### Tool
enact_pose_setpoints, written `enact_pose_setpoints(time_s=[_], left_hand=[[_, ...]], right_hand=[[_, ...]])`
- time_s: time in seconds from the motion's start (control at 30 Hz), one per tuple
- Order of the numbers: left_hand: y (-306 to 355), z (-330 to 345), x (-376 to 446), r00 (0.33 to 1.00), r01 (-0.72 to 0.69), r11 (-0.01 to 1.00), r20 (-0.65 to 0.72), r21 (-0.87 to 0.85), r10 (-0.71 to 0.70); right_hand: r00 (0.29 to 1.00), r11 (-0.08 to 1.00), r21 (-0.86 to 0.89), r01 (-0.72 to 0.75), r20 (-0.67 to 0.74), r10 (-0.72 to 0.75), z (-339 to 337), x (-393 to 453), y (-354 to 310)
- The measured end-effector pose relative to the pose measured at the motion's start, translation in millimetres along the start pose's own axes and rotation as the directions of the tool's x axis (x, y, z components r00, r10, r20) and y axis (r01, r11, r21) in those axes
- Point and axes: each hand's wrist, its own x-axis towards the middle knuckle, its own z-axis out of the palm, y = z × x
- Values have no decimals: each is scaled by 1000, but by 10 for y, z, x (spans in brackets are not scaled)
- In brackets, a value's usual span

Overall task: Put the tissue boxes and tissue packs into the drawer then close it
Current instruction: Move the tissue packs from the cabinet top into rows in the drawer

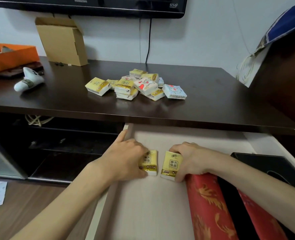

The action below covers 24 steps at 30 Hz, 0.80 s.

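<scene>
At far left on the dark tabletop (212,94) sits an orange box (10,56), with a white pouch-like object (29,81) lying just in front of it. Behind, an open cardboard box (63,40) leans against the wall under a black television (91,6) whose bezel reads "Hisense" and, toward its right end, "SRS". Near the middle of the top lies a loose pile of tissue packs (136,84): most are yellow and gold with Chinese characters, one is white with red hearts and a cartoon figure, and one at the right edge is pale blue.

Below the tabletop's front edge the drawer (143,205) stands pulled open, its pale floor mostly bare. The left hand (124,158) lies curled over the left tissue pack (148,163), thumb under its near end, forefinger stretched out to touch the drawer's left wall. Just beside it, apart by a narrow gap, the right tissue pack (171,165) rests on the drawer floor with the right hand (190,158) cupped around its right side. Both packs show a framed label reading "原木纯品". Right of them in the drawer lie red boxes (207,208) patterned in gold, and a black box (273,167) sits at the far right.
</scene>
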Motion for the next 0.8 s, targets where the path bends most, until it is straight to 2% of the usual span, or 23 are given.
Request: enact_pose_setpoints(time_s=[0.17,0.6,0.7,0.8], left_hand=[[30,3,12,996,-89,995,-19,37,90],[70,-11,27,994,-104,990,-25,91,106],[93,-13,33,994,-106,992,-19,74,108],[106,-107,2,993,-81,997,-85,-17,80]], right_hand=[[1000,999,24,28,0,-28,-20,-10,-27],[999,996,80,47,-2,-47,-46,-98,-51],[999,997,73,37,-24,-35,-27,-96,-28],[995,996,86,4,-99,4,-34,-124,-19]])
